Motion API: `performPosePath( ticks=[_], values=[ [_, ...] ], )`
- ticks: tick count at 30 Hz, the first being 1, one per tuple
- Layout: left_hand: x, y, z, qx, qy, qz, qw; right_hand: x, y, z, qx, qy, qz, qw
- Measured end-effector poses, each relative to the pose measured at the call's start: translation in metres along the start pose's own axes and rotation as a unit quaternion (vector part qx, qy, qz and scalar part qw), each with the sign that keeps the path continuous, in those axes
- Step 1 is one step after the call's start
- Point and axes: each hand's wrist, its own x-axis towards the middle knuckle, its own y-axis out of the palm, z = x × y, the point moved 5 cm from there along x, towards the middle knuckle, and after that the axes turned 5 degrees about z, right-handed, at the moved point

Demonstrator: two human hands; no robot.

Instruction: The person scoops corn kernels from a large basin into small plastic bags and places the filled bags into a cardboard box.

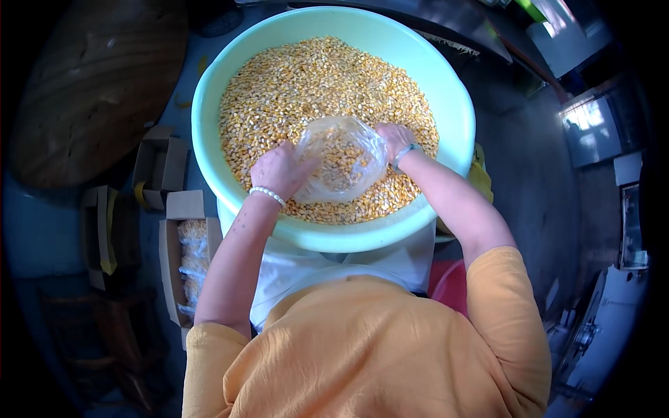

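A large pale green plastic basin [334, 237] in front of me holds a wide heap of dried corn kernels [324, 78]. Over the kernels, a clear plastic bag [342, 193] is spread with its mouth towards me, and kernels show within or through it. My left hand [282, 170], with a beaded bracelet at the wrist, grips the bag's left side. On the opposite side my right hand [395, 141], wearing a bangle, has its fingers closed at the bag's rim; the fingertips are partly hidden.
Left of the basin, an open cardboard box [170, 266] holds several clear bags of kernels. Two more open boxes [157, 167] stand farther left, near a round wooden tabletop [99, 94]. A red plastic container [450, 285] is partly visible beside my right leg.
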Motion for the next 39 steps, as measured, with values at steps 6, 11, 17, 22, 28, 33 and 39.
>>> performPosePath(
  ticks=[6,11,17,22,28,33,39],
  values=[
    [0.005,0.008,0.009,0.019,0.014,0.013,1.0,0.005,0.003,0.001,0.028,0.0,-0.006,1.0],
    [0.002,0.003,0.007,0.013,0.008,-0.016,1.0,0.021,0.019,-0.007,0.06,-0.011,0.028,0.998],
    [0.004,0.008,0.008,0.035,-0.009,0.005,0.999,0.03,0.022,-0.029,0.287,0.055,-0.006,0.956],
    [0.002,0.009,0.009,0.062,-0.002,0.022,0.998,0.002,-0.042,-0.018,0.287,0.031,-0.157,0.944],
    [0.003,0.009,0.013,0.061,-0.015,0.022,0.998,-0.019,-0.07,0.068,0.389,-0.146,-0.073,0.907],
    [0.004,0.01,0.011,0.058,-0.002,0.018,0.998,-0.014,-0.029,0.113,0.211,-0.171,-0.057,0.961],
    [0.002,0.01,0.012,0.067,0.006,0.025,0.997,-0.015,-0.018,0.124,0.167,-0.187,-0.026,0.968]
  ],
)
